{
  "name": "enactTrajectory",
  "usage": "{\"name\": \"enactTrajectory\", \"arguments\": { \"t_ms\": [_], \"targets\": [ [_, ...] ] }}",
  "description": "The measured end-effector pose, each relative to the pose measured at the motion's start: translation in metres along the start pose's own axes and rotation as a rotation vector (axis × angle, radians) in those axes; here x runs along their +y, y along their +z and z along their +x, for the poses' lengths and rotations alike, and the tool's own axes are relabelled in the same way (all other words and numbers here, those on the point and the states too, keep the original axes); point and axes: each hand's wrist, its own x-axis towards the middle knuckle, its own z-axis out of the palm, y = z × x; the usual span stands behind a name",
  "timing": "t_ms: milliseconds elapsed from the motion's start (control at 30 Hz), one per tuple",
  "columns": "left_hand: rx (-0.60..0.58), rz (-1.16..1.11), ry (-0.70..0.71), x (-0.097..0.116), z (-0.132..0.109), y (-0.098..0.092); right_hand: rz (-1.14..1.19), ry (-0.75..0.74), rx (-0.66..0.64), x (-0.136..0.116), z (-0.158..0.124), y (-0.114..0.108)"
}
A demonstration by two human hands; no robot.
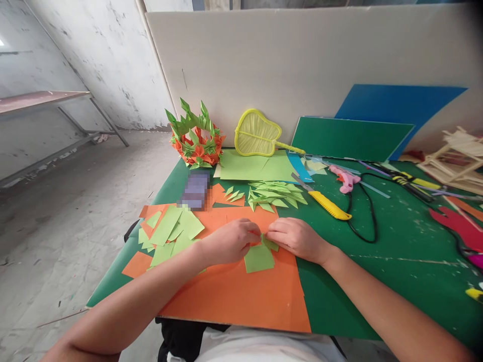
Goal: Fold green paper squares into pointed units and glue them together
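My left hand [230, 241] and my right hand [296, 237] meet over a small light-green paper piece [259, 257] lying on a large orange sheet [245, 294]. The fingertips of both hands pinch the paper's upper edge, pressing it down on the sheet. Just behind my hands lies a pile of folded green paper points [275, 196]. Flat green paper rectangles [171, 231] are scattered to the left of my left hand.
A green and orange folded-paper wreath [196, 136] stands at the table's back left beside a yellow plastic fan [258, 134]. A yellow utility knife [328, 203], pink glue gun [344, 178] with black cord, green and blue boards [350, 138] and a stick model [456, 156] lie right.
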Motion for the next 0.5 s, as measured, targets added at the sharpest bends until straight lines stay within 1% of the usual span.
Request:
{"name": "enactTrajectory", "arguments": {
  "t_ms": [100,200,367,500],
  "targets": [
    [0.007,-0.015,-0.008,-0.001,0.0,0.001,0.035,0.011,-0.007,0.001,0.001,-0.001],
    [0.006,-0.029,-0.022,-0.002,0.001,0.002,0.12,0.04,-0.02,0.004,0.001,-0.003],
    [0.005,-0.026,-0.023,-0.002,0.001,0.001,0.259,0.079,-0.08,0.008,-0.002,-0.009],
    [0.017,-0.004,-0.015,0.001,0.001,0.001,0.293,0.111,-0.103,0.01,-0.006,-0.014]
  ]
}}
